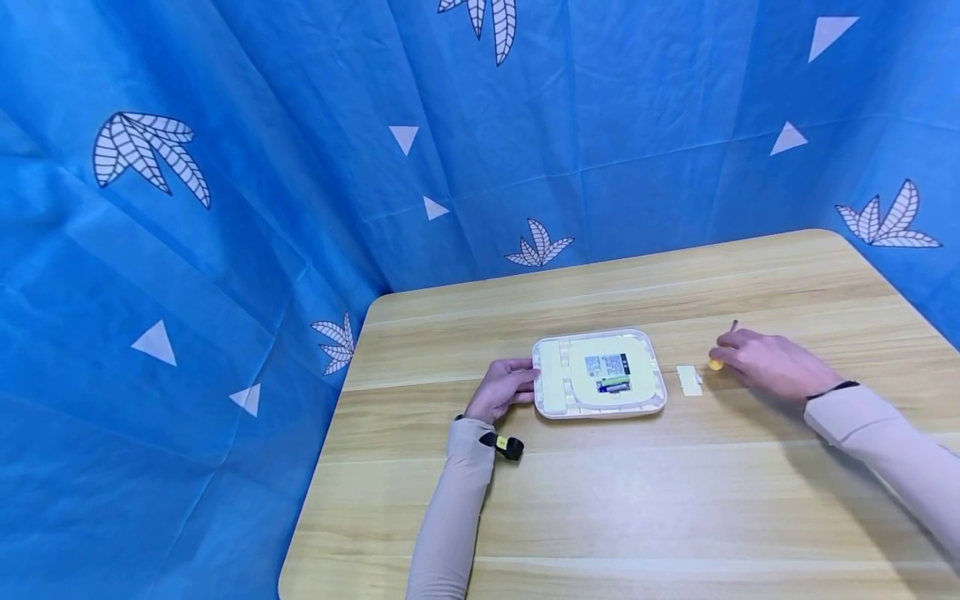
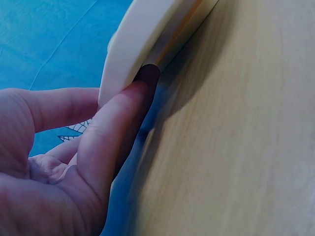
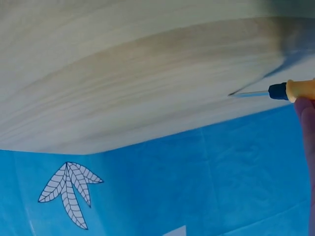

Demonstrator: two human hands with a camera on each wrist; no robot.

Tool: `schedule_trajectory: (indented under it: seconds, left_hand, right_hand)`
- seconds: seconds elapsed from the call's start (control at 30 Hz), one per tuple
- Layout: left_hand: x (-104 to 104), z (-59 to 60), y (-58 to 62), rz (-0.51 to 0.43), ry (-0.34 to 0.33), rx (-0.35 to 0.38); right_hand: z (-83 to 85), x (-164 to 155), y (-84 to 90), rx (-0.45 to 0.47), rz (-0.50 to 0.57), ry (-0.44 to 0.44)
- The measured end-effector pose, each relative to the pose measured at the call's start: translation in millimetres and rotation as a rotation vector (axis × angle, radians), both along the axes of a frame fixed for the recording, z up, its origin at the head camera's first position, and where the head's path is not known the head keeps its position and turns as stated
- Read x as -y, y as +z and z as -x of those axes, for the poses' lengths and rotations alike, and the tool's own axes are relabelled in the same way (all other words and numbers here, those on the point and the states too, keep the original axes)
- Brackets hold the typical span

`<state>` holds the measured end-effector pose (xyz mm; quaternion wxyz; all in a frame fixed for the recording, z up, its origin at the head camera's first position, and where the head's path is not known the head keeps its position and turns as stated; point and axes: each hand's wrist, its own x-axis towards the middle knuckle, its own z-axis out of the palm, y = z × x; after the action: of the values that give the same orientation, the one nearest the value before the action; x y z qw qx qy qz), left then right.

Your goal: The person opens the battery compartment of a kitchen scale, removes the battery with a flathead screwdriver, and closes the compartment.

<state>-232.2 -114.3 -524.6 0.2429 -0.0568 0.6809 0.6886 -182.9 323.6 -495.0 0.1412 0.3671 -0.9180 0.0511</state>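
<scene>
A flat white device [image 1: 556, 383] with rounded corners lies on the table, its underside with a printed label facing up. Batteries [image 1: 617, 384], one of them green, show in its small compartment. My left hand [image 1: 504, 390] holds the device's left edge; in the left wrist view the thumb and a finger pinch the rim [image 2: 125, 54]. To the right of the device lies a small white battery cover [image 1: 688, 380]. Just beyond the cover, my right hand [image 1: 776, 365] grips a yellow-handled screwdriver [image 3: 301, 90], its thin shaft pointing away toward the table's far side.
The wood-grain table [image 1: 637, 492] has rounded far corners. A blue curtain [image 1: 480, 167] with leaf and triangle prints hangs behind it and along its left side. A black strap with a small black piece [image 1: 512, 448] is on the left wrist.
</scene>
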Motion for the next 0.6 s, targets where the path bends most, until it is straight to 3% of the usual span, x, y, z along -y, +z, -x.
schedule_trajectory:
  seconds: [0.6]
  left_hand:
    - [0.1,0.4,-0.8,-0.003,0.002,0.005]
  right_hand:
    - [-2.4,0.7,-15.6,-0.068,0.032,0.028]
